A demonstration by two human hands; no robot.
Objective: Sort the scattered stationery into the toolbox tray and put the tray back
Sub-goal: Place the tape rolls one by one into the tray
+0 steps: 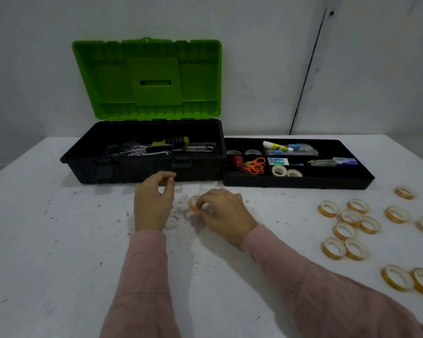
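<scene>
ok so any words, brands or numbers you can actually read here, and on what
Nothing here reads clearly.
Print on the blue-and-green card in the tray: blurred.
Label on the glue tube: too small.
Print on the blue-and-white box: blurred.
Marking on the wrench in the toolbox: blurred.

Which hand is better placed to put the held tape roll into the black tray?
Right. The right hand already grips the tape roll, and the tray lies on that same side.
</scene>
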